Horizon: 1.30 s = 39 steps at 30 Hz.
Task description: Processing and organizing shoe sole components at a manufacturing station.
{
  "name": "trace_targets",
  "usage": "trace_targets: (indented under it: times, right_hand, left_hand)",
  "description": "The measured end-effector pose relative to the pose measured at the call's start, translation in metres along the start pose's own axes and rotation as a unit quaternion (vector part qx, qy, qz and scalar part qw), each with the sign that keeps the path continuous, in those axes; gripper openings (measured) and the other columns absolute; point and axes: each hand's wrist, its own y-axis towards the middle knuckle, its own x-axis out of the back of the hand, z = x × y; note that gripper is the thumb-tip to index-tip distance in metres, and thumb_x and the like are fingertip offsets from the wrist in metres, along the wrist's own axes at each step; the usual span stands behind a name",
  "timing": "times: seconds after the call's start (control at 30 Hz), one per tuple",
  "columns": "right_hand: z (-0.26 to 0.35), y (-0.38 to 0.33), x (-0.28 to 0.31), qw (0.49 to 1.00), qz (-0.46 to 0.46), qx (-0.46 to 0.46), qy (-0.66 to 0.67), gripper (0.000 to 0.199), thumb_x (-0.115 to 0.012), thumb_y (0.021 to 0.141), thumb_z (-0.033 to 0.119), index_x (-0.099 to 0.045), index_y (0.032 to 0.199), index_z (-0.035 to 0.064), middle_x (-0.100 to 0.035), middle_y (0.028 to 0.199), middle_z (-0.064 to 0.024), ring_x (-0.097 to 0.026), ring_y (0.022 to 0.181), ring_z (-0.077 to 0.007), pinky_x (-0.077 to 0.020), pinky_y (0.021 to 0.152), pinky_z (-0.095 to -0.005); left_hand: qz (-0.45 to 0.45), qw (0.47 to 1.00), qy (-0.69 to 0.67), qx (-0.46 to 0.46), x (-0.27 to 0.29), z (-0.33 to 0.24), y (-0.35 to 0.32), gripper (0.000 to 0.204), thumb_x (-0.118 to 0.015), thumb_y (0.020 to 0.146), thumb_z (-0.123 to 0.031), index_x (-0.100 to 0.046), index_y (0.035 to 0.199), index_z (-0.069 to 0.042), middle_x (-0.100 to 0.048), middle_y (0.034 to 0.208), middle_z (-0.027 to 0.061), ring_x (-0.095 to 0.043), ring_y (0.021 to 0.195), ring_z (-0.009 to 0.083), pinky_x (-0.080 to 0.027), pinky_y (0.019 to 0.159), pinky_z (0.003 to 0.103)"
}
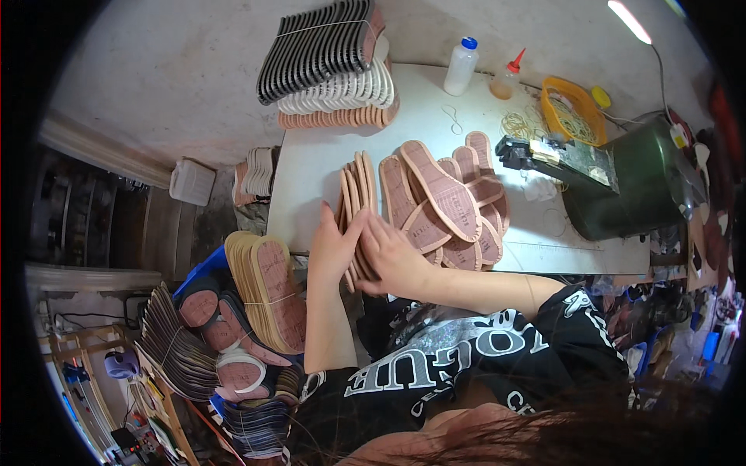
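On the white table, a small stack of tan-edged insoles (359, 182) stands on its long edges, the soles side by side. My left hand (332, 247) presses against its left side, thumb toward the right. From the right, my right hand (395, 256) closes on the near part of the same stack, fingers bent over it, so that the stack is squeezed between both hands. The near ends of these insoles are partly hidden. Just right of my hands, a loose pile of pinkish-brown insoles with tan stitched edges (439, 190) lies flat and overlapping.
A tall bundle of black, white and tan insoles (318, 66) stands at the table's back left. Behind are a white bottle (461, 68), a red-tipped bottle (507, 79) and a yellow basket of rubber bands (573, 109). A green machine (633, 182) occupies the right; bundled insoles (268, 295) fill the lower left.
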Motion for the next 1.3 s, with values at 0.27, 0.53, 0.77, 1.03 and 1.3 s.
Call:
trace_targets:
  times: [0.27, 0.53, 0.77, 1.03, 1.3]
  right_hand:
    - [-0.057, -0.026, 0.092, 0.982, -0.100, -0.156, 0.044, 0.038, -0.067, 0.079, 0.027, -0.059, 0.108, 0.0036, -0.062, 0.101, -0.0165, -0.060, 0.093, -0.0335, -0.0483, 0.080, -0.0415]
    - [-0.073, -0.032, 0.079, 0.959, -0.035, -0.264, -0.099, 0.075, -0.076, 0.071, 0.034, -0.043, 0.133, 0.0067, -0.049, 0.123, -0.0155, -0.039, 0.120, -0.0324, -0.0290, 0.098, -0.0496]
    - [-0.059, -0.050, 0.090, 0.956, -0.030, -0.263, 0.124, 0.039, -0.065, 0.081, 0.027, -0.058, 0.105, -0.0029, -0.060, 0.083, -0.0187, -0.061, 0.081, -0.0367, -0.0487, 0.074, -0.0427]
    - [-0.053, -0.050, 0.070, 0.876, -0.139, -0.314, 0.338, 0.058, -0.068, 0.082, 0.023, -0.042, 0.123, -0.0087, -0.064, 0.095, -0.0201, -0.066, 0.084, -0.0256, -0.0512, 0.075, -0.0354]
    - [-0.053, -0.024, 0.049, 0.972, -0.087, -0.189, 0.106, 0.077, -0.062, 0.082, 0.010, -0.016, 0.141, -0.0097, -0.044, 0.124, -0.0307, -0.050, 0.113, -0.0402, -0.0441, 0.093, -0.0386]
  left_hand:
    - [0.032, 0.963, 0.268, 0.011, -0.031, -0.002, 0.019, 0.086, -0.058, 0.083, -0.055, -0.036, 0.131, 0.012, -0.051, 0.121, 0.0309, -0.054, 0.111, 0.0415, -0.044, 0.093, 0.045]
    - [-0.007, 0.942, 0.335, -0.023, -0.059, -0.032, 0.007, 0.094, -0.063, 0.080, -0.054, -0.023, 0.140, 0.007, -0.041, 0.134, 0.0299, -0.044, 0.121, 0.0429, -0.038, 0.097, 0.054]
    - [0.005, 0.963, 0.261, -0.072, -0.039, -0.008, 0.022, 0.085, -0.061, 0.081, -0.040, -0.024, 0.141, 0.006, -0.036, 0.138, 0.0281, -0.041, 0.125, 0.0428, -0.036, 0.102, 0.047]
    - [-0.022, 0.958, 0.276, -0.073, -0.046, -0.005, 0.016, 0.071, -0.057, 0.083, -0.036, -0.032, 0.137, 0.003, -0.039, 0.138, 0.0246, -0.040, 0.125, 0.0415, -0.036, 0.102, 0.047]
    - [-0.030, 0.960, 0.262, -0.090, -0.043, 0.000, 0.017, 0.067, -0.058, 0.083, -0.036, -0.037, 0.135, 0.001, -0.040, 0.137, 0.0237, -0.040, 0.124, 0.0415, -0.036, 0.101, 0.047]
